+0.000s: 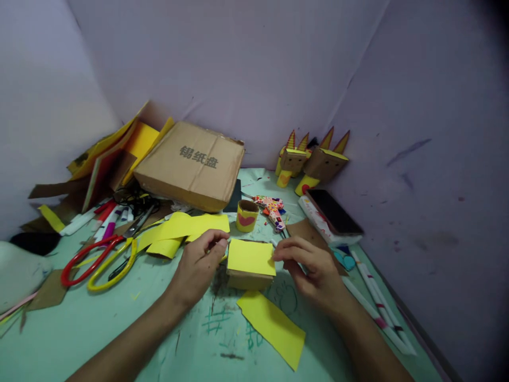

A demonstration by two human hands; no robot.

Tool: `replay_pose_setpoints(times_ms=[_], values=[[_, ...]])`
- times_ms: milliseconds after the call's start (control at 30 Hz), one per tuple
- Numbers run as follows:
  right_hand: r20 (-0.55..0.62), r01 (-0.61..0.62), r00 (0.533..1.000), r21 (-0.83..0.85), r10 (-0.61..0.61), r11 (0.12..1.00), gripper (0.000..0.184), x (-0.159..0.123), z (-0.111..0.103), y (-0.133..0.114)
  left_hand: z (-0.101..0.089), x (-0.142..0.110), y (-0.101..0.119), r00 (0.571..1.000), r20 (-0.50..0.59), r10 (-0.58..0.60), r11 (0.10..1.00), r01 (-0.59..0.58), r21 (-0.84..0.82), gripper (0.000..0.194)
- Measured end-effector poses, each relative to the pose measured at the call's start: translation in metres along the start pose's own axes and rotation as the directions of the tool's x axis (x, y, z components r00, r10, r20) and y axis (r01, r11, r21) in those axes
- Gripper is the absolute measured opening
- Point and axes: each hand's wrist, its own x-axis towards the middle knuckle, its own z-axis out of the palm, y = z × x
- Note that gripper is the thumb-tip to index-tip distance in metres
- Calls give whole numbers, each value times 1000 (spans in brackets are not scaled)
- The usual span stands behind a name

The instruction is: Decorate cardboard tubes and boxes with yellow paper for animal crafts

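Observation:
A small cardboard box (249,281) sits in front of me with a yellow paper piece (251,256) lying over its top. At the box's left side, my left hand (204,257) is closed, thumb and forefinger together; whatever they pinch, if anything, is hidden. My right hand (308,265) has curled fingers whose tips meet the right edge of the yellow paper on the box. Nearer to me, a yellow paper offcut (274,329) lies flat on the table. Just behind the box stands a short yellow tube (246,216) bearing a red heart.
Scissors (113,254) and yellow strips (170,233) lie left, below a large cardboard box (191,164). A patterned glue gun (272,209) rests behind. Cardboard animal figures (318,162) stand at back right, near a phone (334,212) and white markers (382,302).

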Motion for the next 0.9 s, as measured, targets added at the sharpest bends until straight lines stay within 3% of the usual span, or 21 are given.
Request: replay_pose_setpoints(times_ms=[67,133,233,300,533,900], values=[[-104,-187,976,56,192,981,20,1,4,1,1,0,2,999,-11,-33,999,33,-36,21],[-144,-412,890,151,433,898,16,3,8,2,1,-2,6,997,-21,-76,996,75,-49,20],[2,-634,745,312,667,707,20,6,12,-1,1,-6,11,982,10,-189,976,189,-104,22],[92,-690,694,367,714,623,26,8,14,-5,2,-7,13,971,38,-238,961,241,-137,23],[106,-675,643,547,758,495,34,10,23,-13,5,-5,12,968,46,-246,946,250,-208,23],[128,-668,627,597,768,445,37,10,24,-12,8,-4,7,972,54,-227,939,234,-254,25]])
